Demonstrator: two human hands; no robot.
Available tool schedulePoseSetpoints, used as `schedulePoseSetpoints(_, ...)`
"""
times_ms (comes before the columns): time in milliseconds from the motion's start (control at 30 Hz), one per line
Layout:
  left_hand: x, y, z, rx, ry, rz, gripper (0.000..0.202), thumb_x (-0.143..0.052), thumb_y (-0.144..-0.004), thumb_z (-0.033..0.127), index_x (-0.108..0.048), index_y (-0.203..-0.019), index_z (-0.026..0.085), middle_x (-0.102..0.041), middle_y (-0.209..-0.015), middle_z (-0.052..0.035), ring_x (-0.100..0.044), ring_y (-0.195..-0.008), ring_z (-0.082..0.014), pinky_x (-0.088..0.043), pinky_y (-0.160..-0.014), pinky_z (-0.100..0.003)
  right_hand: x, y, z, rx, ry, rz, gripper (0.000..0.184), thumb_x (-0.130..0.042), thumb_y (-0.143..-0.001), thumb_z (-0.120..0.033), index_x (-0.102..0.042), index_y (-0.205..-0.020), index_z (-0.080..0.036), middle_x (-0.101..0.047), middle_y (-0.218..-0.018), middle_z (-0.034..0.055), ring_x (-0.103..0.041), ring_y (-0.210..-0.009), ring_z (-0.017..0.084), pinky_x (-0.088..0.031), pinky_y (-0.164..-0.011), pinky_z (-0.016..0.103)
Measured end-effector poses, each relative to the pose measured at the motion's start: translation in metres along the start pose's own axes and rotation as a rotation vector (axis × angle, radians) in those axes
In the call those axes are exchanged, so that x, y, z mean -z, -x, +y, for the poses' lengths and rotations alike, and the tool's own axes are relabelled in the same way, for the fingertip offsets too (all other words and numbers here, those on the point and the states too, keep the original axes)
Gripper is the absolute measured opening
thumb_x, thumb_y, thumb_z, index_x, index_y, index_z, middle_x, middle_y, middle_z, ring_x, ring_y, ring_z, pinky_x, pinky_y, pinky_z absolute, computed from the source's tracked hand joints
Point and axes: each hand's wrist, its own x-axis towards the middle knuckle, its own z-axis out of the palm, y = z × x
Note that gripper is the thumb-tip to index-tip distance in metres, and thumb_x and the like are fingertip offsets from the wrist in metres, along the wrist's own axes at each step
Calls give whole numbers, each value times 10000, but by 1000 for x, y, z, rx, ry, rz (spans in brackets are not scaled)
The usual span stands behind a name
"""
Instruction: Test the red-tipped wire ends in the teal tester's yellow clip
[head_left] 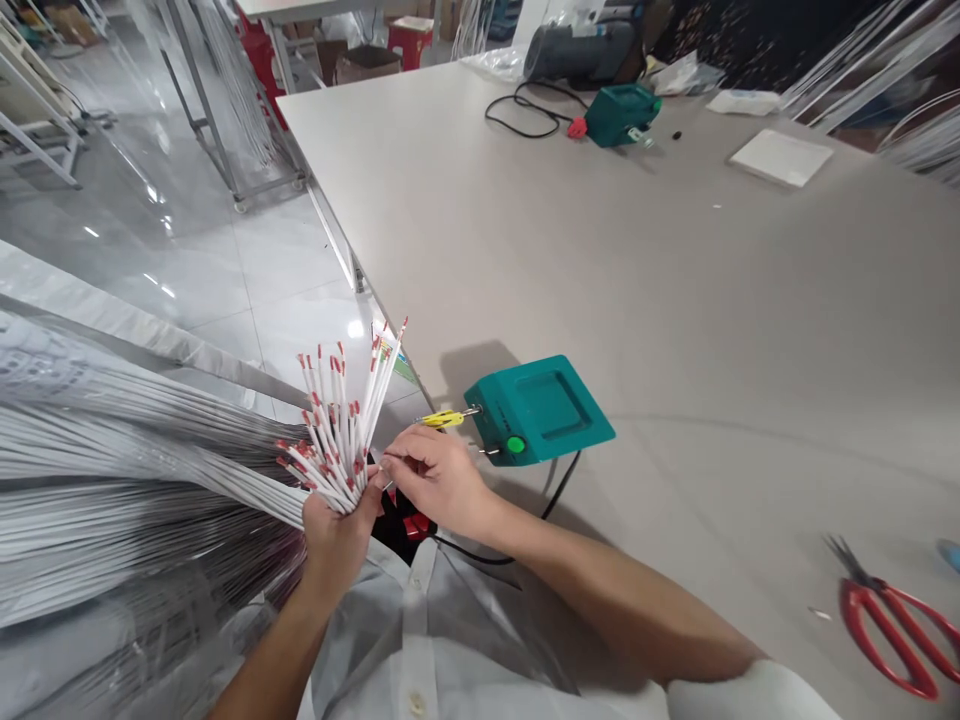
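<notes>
My left hand (pixel 341 540) is wrapped round a thick bundle of white wires (pixel 337 440), whose red tips fan out above the fist. My right hand (pixel 442 480) meets it at the bundle's right edge. Its thumb and index finger are pinched on what looks like a single white wire, mostly hidden by the fingers. Just beyond the right hand, a teal box (pixel 536 410) with a green button (pixel 515 444) sits near the table edge. A yellow clip (pixel 442 419) is attached to one of its metal terminals.
Long white wires (pixel 150 480) stretch away to the left. Red-handled scissors (pixel 889 620) lie on the table (pixel 675 300) at right. Toward the back are a second green device (pixel 622 115) with a black cord, a white block (pixel 780 157) and a grey machine (pixel 581 50).
</notes>
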Motion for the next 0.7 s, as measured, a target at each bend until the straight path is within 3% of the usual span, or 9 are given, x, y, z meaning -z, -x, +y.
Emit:
schedulePoseSetpoints(133, 5, -2, -4, -22, 35, 28, 145, -665, -667, 264, -681, -719, 130, -553, -480, 28, -497, -467, -95, -421, -462, -208, -8, 2, 3, -95, -167, 27, 191, -494, -791, -178, -605, -636, -164, -589, -633, 23, -542, -614, 124, -432, -593, 239)
schedulePoseSetpoints(267, 8, -4, -11, -34, 79, 20, 134, -647, -696, 270, -674, -722, 141, -546, -478, 35, -476, -462, -82, -387, -458, -198, -8, 8, 7, -149, -96, 23, 182, -500, -794, -201, -594, -641, -170, -566, -620, 15, -526, -597, 126, -426, -562, 243)
schedulePoseSetpoints(367, 8, -5, -13, -21, 88, 3, 151, -658, -685, 277, -681, -744, 140, -545, -476, 32, -472, -455, -87, -377, -446, -205, -3, 11, 5, -97, -66, 115, 160, -469, -833, -234, -612, -794, -174, -607, -751, 45, -554, -675, 138, -447, -603, 256)
schedulePoseSetpoints(467, 8, -4, -9, -14, 65, -13, 164, -677, -658, 277, -688, -736, 133, -544, -486, 26, -484, -463, -100, -396, -454, -218, 1, 11, 1, 22, -3, 69, 189, -506, -818, -263, -599, -951, -168, -621, -906, 79, -562, -666, 132, -464, -609, 267)
schedulePoseSetpoints(700, 6, -1, 0, -41, 1, -59, 133, -666, -667, 263, -697, -695, 136, -535, -477, 27, -482, -465, -94, -410, -456, -205, -2, 3, 0, 176, 111, -25, 181, -451, -830, -184, -618, -759, -185, -637, -752, 52, -580, -724, 146, -457, -666, 266)
